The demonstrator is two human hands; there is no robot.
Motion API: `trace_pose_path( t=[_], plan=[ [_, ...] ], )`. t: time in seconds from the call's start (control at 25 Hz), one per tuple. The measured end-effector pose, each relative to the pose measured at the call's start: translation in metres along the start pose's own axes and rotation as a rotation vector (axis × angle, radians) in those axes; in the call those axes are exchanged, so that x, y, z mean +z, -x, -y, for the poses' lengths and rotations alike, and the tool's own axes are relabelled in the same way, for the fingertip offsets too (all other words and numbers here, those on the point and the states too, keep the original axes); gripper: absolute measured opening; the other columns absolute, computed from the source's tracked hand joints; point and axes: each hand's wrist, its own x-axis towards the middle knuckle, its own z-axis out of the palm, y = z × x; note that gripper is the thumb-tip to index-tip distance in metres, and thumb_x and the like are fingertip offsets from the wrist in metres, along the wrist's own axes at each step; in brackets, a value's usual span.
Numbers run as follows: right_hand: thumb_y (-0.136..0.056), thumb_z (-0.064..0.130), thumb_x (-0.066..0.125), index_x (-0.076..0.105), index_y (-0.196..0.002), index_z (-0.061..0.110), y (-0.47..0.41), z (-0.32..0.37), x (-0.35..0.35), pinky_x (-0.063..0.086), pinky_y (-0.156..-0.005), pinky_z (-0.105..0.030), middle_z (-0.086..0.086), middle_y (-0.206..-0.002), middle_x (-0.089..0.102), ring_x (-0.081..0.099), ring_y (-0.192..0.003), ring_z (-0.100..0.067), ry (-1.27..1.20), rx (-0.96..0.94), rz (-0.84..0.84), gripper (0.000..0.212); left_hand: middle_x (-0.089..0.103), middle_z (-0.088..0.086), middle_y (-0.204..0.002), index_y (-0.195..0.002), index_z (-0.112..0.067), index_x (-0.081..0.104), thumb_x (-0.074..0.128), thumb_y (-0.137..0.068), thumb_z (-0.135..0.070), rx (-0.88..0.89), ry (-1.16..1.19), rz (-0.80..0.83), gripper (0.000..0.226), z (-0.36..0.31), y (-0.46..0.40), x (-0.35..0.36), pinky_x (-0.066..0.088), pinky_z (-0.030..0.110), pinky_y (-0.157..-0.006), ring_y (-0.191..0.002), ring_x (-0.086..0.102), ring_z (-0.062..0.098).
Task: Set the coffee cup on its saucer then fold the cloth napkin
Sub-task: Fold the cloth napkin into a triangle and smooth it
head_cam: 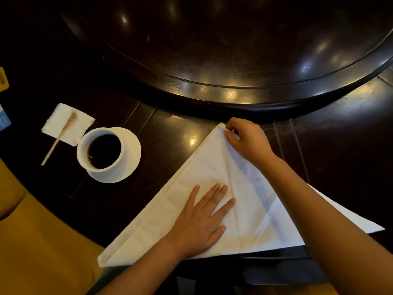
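— Looking down from the head view: where does the napkin lie?
— On the table, folded to a triangle, apex at about twelve o'clock, long edge running from seven to four.
— And the hands?
— Well apart. The left hand lies flat, fingers straight, pressing the middle. The right hand pinches the apex corner, so it is the nearer one for the next fold, I judge.
— The cup?
— Already on its saucer, at ten o'clock from the napkin, clear of it.
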Motion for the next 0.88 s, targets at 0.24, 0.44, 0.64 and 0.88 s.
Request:
trace_pose_path(
  t=[0.24,0.44,0.64,0.88],
  plan=[
    [-0.094,0.020,0.049,0.052,-0.107,0.006,-0.002,0.001,0.007,0.046,-0.071,-0.027,-0.011,-0.095,0.062,0.056,-0.080,-0.019,-0.110,0.102,-0.119,0.018,0.018,0.007,-0.154,-0.145,-0.024,0.025,0.022,-0.095,-0.050,-0.070,-0.040,-0.060,0.056,0.002,-0.005,0.000,0.012,0.054,-0.106,-0.142,0.013,0.024],
    [-0.089,0.019,0.058,0.056,-0.110,0.007,-0.002,-0.002,0.021,0.044,-0.077,-0.022,-0.011,-0.105,0.060,0.056,-0.094,-0.023,-0.046,0.050,-0.137,0.024,0.017,0.007,-0.156,-0.147,-0.025,0.023,0.028,-0.090,-0.055,-0.114,-0.070,-0.055,0.065,0.005,-0.006,-0.002,0.010,0.054,-0.108,-0.143,0.010,0.026],
    [-0.093,0.030,0.041,0.037,-0.138,0.011,0.053,0.002,0.027,0.022,-0.111,-0.051,-0.014,-0.144,0.040,0.029,-0.136,-0.030,0.217,-0.130,-0.221,0.049,0.013,0.006,-0.157,-0.149,-0.027,0.019,0.036,-0.085,-0.059,-0.109,-0.084,-0.050,0.073,0.007,-0.007,-0.001,0.007,0.054,-0.110,-0.144,0.007,0.025],
    [-0.097,0.045,0.016,0.006,-0.148,0.016,0.194,-0.004,0.063,0.004,-0.112,-0.051,-0.004,-0.156,0.005,0.002,-0.144,-0.021,0.396,-0.001,0.026,0.060,0.012,0.006,-0.157,-0.149,-0.027,0.015,0.036,-0.084,-0.059,-0.067,-0.087,-0.053,0.075,0.009,-0.010,-0.005,0.008,0.055,-0.110,-0.144,0.005,0.022]
  ],
)
